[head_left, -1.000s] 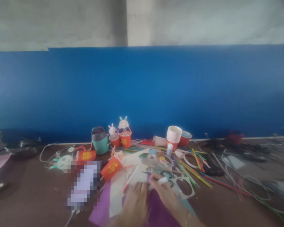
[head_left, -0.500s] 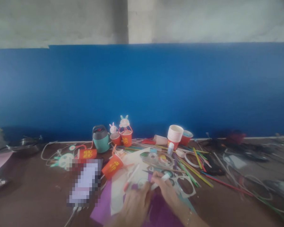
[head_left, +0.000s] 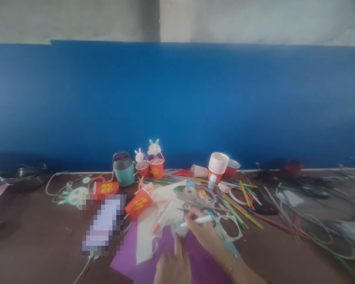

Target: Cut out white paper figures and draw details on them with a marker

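My right hand (head_left: 197, 225) is closed around a white marker pen (head_left: 204, 219), its tip pointing left at a small round white paper piece (head_left: 177, 225). Whether the tip touches the paper is too blurred to tell. My left hand (head_left: 175, 262) lies just below, its index finger stretched out onto the lower edge of that round piece. Under both hands is a purple sheet (head_left: 127, 256), partly covered by white paper (head_left: 144, 246). Left of the round piece lies another marker with a red end (head_left: 158, 225).
A phone (head_left: 103, 223) and a tipped red paper cup (head_left: 139, 204) lie left. Behind stand a teal container (head_left: 124, 173), bunny-decorated cups (head_left: 156, 167) and stacked paper cups (head_left: 218, 163). Coloured sticks (head_left: 245, 215) and a cut-out paper sheet (head_left: 238, 234) lie right, with cables beyond.
My hands were close together at the pen; now they are apart. My left hand has dropped lower with its index finger on the round piece, while the right holds the pen over it.
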The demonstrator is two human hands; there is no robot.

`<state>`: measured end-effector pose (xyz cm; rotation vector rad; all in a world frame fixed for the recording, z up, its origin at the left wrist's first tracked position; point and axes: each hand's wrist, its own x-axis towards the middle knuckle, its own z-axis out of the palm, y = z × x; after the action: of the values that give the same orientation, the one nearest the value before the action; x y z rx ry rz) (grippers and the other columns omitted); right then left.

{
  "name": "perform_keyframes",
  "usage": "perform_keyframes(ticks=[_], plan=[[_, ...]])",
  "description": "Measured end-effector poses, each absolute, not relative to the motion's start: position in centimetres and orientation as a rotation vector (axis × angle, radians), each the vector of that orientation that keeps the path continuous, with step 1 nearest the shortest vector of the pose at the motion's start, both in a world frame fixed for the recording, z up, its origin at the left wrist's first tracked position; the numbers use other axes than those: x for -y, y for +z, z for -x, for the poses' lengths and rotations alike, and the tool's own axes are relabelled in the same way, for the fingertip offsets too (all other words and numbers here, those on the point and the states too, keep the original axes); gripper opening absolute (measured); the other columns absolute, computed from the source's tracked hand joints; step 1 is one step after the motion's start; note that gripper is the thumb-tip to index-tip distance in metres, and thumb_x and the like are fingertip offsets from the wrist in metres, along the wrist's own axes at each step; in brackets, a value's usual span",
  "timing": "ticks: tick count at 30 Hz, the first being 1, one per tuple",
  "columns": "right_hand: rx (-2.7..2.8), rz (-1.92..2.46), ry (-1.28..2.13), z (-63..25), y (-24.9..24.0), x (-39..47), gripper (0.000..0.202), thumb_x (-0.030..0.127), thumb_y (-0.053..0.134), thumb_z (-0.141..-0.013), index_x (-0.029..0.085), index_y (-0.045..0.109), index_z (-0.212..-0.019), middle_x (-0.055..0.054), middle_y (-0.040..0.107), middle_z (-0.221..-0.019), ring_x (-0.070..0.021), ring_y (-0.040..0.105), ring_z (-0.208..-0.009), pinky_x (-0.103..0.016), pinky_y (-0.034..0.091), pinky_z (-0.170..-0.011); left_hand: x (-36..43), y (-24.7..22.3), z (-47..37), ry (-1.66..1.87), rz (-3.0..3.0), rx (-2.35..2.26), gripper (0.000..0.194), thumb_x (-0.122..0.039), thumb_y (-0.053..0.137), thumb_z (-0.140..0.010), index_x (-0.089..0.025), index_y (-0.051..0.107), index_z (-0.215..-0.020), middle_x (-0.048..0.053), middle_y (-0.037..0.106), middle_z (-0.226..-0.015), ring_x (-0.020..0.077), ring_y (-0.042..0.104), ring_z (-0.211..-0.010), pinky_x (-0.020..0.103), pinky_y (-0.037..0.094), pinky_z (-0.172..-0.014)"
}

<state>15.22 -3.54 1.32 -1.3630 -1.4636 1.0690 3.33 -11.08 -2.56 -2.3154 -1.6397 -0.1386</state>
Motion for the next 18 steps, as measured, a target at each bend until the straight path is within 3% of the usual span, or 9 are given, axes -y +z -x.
perform_keyframes(ticks=[5, 18], plan=[[1.544, 1.374, 0.972, -14.88, 0.55, 3.41, 0.022, 0.036, 0.050, -0.070, 0.023, 0.043, -0.054, 0.005, 0.048, -0.047, -0.0139, 0.047, -0.050, -0.024, 0.039, -0.051, 10.84, -2.27, -2.64, -0.015, 2.247, 1.513, 0.032, -0.021, 0.050, -0.088, -0.016, 0.068, -0.113, 0.025, 0.064, -0.111, 0.0124, 0.055, -0.046, 0.025, 0.044, -0.043], [1.645, 1.445, 0.890, -14.92, 0.71, 3.75, 0.017, 0.028, 0.045, -0.073, 0.023, 0.040, -0.057, 0.005, 0.044, -0.049, -0.0130, 0.043, -0.051, -0.024, 0.036, -0.051, 11.19, -2.60, -2.61, -0.025, 2.205, 1.417, 0.033, -0.016, 0.054, -0.083, -0.015, 0.069, -0.111, 0.025, 0.065, -0.109, 0.0107, 0.054, -0.043, 0.023, 0.041, -0.042]])
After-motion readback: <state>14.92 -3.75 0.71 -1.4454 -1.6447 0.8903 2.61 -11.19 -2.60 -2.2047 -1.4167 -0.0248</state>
